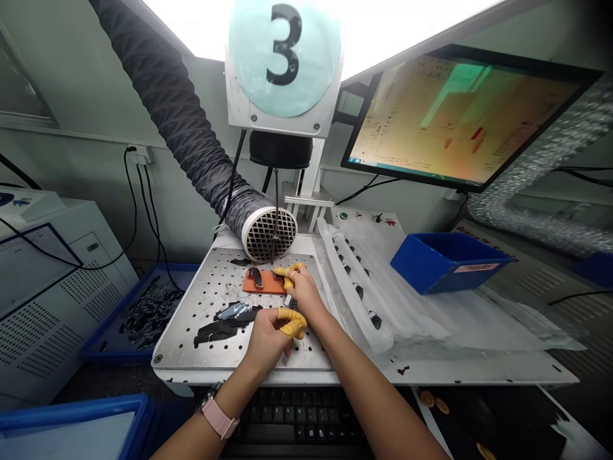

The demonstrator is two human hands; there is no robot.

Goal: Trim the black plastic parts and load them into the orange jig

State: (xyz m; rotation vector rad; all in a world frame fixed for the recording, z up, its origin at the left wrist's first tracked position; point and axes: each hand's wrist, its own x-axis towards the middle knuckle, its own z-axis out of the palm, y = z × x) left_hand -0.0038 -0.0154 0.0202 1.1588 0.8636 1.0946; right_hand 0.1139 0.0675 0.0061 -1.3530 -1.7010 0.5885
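My right hand (301,287), with yellow finger cots, reaches to the right end of an orange jig (261,283) on the perforated metal plate (201,306); its fingers are pinched together there, on something too small to name. A small black piece (256,276) lies on the jig. My left hand (271,332), also with yellow finger cots and a pink watch on the wrist, rests curled on the plate beside a row of black pieces (223,327). What its fingers hold is hidden.
A black ribbed hose with a mesh mouth (268,235) hangs over the plate under a machine head marked 3. A blue bin (443,260) and clear plastic bags (364,294) lie right. A blue tray of black scraps (143,313) sits left. A keyboard (297,421) lies below, a monitor (460,115) above right.
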